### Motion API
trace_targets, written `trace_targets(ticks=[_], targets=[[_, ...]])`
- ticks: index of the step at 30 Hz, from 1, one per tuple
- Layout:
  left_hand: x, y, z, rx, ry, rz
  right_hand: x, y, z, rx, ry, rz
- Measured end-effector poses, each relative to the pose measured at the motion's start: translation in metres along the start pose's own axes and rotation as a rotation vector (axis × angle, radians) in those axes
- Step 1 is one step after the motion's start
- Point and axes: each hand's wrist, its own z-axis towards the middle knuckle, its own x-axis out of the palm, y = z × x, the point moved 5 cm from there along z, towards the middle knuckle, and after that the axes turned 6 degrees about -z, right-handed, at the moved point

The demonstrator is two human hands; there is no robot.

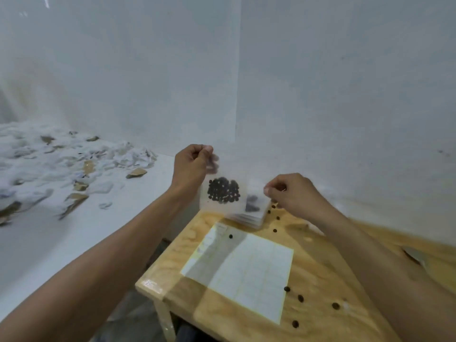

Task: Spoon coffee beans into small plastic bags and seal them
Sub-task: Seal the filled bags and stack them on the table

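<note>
Left hand (pixel 191 164) and right hand (pixel 288 191) pinch bag (pixel 223 193) above table edge (pixel 197 218).

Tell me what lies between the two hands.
In the head view, the bag of beans spans from the left hand to the right hand, each pinching a top corner.

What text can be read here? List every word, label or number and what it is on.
None can be read.
White sheet on the wooden table: faint ruled lines and small marks near its far left corner, too blurred to read.
Plastic bag of coffee beans pinched by the left hand and right hand: no print visible.
Stack of bags under it: none visible.
</note>
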Motion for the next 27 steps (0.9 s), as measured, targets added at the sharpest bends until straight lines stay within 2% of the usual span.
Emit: trace_targets(ticks=[2,7,14,20,27], targets=[[-0.018,0.003,-0.001,-0.007,-0.024,-0.004,0.030,0.001,-0.003,-0.006,0.118,-0.084],[-0.045,0.011,-0.005,-0.001,-0.089,0.010,0.096,0.009,0.004,-0.040,0.235,-0.273],[-0.054,0.020,-0.007,0.015,-0.103,0.019,0.134,0.014,0.011,0.092,0.212,-0.396],[-0.061,0.035,-0.004,-0.038,-0.103,-0.024,0.145,0.020,0.012,0.223,0.170,-0.412],[-0.069,0.041,0.000,-0.089,-0.130,-0.076,0.141,0.023,0.015,0.243,0.228,-0.222]])
